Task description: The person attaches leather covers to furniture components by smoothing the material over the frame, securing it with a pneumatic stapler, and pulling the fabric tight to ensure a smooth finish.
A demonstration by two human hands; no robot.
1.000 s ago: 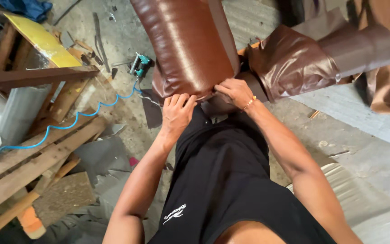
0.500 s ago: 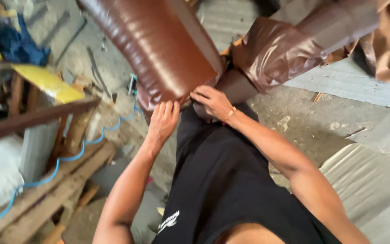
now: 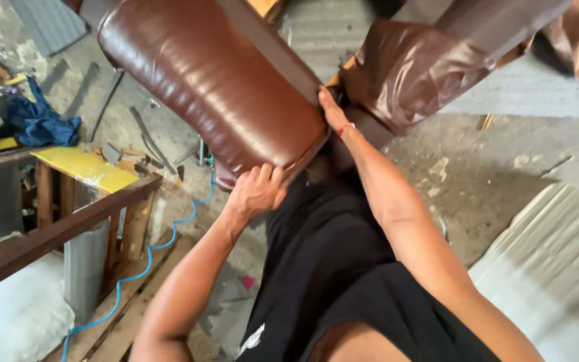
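The left hand [image 3: 257,192] is gripping the lower corner of a padded sofa arm covered in glossy brown leatherette [image 3: 216,87], its fingers curling up over the rounded edge and pressing into the covering. The right hand [image 3: 333,110] is lying flat along the far side of the same sofa arm, fingers stretched out and slipping into the gap between it and a second brown-covered sofa section [image 3: 410,70]; the fingertips are hidden there, so whether they are pinching anything cannot be told. A thin red band [image 3: 345,129] is sitting around the right wrist.

The sofa arm is tilting across the upper middle of the view, raised above the concrete floor [image 3: 477,167] and just in front of the person's black-clothed body [image 3: 343,268]. The second section is leaning beside it to the right, the two nearly touching where the right hand is reaching in.

To the left, a blue air hose [image 3: 143,265] is trailing over the floor and across wooden planks [image 3: 125,322]. A wooden frame with a yellow board [image 3: 83,166] on top is standing nearby, with a crumpled blue cloth [image 3: 38,124] behind it and a white cushion [image 3: 11,308] at the lower left. A corrugated metal sheet [image 3: 551,268] is lying at the lower right.
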